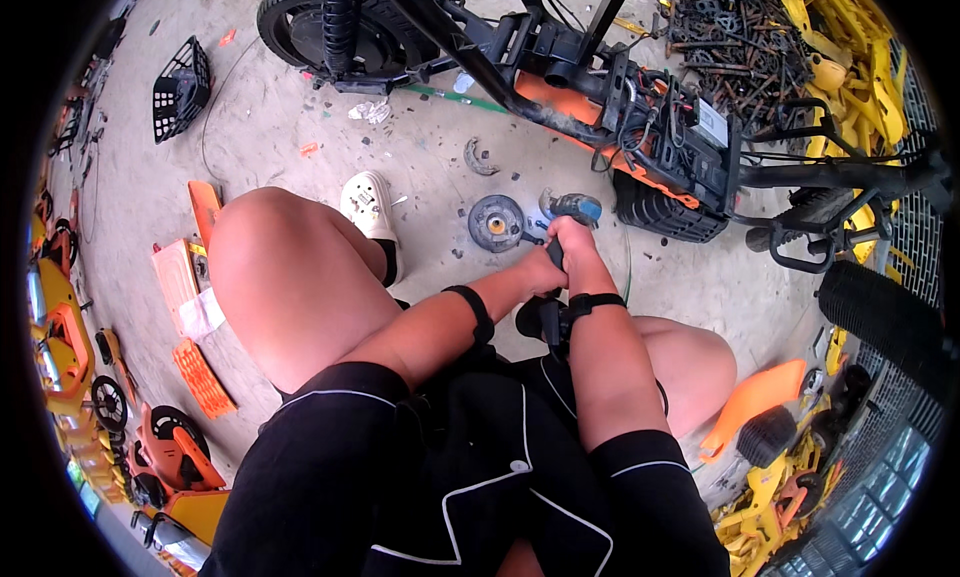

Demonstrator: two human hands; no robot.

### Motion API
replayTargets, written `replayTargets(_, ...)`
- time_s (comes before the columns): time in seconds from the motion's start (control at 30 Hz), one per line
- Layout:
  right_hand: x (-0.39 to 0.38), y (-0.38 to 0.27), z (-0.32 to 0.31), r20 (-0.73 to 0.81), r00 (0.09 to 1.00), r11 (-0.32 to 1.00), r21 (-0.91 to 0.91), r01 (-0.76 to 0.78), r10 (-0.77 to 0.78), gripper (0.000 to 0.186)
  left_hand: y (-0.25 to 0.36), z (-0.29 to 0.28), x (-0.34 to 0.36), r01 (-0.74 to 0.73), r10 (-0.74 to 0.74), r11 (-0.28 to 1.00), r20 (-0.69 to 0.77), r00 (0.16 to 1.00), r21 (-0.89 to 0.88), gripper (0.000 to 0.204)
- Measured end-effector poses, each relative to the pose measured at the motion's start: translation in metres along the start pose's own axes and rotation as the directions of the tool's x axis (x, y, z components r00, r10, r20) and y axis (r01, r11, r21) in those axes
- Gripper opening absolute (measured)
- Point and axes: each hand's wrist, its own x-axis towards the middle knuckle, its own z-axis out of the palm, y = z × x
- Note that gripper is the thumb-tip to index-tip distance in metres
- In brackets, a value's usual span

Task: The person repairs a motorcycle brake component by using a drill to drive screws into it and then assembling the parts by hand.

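Both hands are closed together around what looks like an angle grinder, with a blue and dark body. My right hand grips close to its blue end. My left hand wraps the lower part, just beside the right one. Most of the handle is hidden by my fingers. Directly left of the tool, a round dark brake plate with a brassy centre lies flat on the floor, and its short arm points toward my hands. A curved brake shoe lies a little beyond the plate.
A stripped scooter frame with a wheel lies across the far side. Dark metal parts and yellow panels are heaped at far right. A black basket stands far left; orange panels lie beside my left leg.
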Motion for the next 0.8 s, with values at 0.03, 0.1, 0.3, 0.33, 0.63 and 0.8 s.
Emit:
replayTargets(0.03,-0.003,0.0,0.002,-0.017,1.0,0.999,-0.032,0.006,-0.006,0.013,-0.001,0.002,-0.002,0.003,-0.004,0.999,-0.012,1.0,-0.051,0.039)
replayTargets(0.1,-0.008,-0.003,0.003,-0.024,1.0,1.0,-0.023,-0.011,0.011,0.012,-0.001,0.002,-0.003,0.008,-0.01,0.997,-0.024,1.0,-0.071,0.04)
replayTargets(0.3,-0.006,-0.005,0.003,0.014,1.0,0.999,0.049,-0.022,0.022,0.007,0.011,-0.001,-0.002,0.078,-0.076,0.995,-0.02,0.997,0.069,0.057)
replayTargets(0.33,-0.005,-0.005,0.001,0.023,1.0,0.999,0.051,-0.015,0.014,0.007,0.011,0.001,-0.001,0.085,-0.081,0.989,-0.04,0.996,0.118,0.061)
replayTargets(0.63,-0.003,-0.007,-0.001,0.036,0.999,0.996,0.091,-0.022,0.019,0.005,0.01,-0.001,0.006,0.079,-0.078,0.988,-0.014,0.997,0.131,0.062)
replayTargets(0.8,-0.002,-0.006,-0.001,0.028,0.999,0.994,0.106,-0.021,0.018,0.006,0.008,-0.001,0.009,0.082,-0.08,0.985,-0.019,0.997,0.149,0.061)
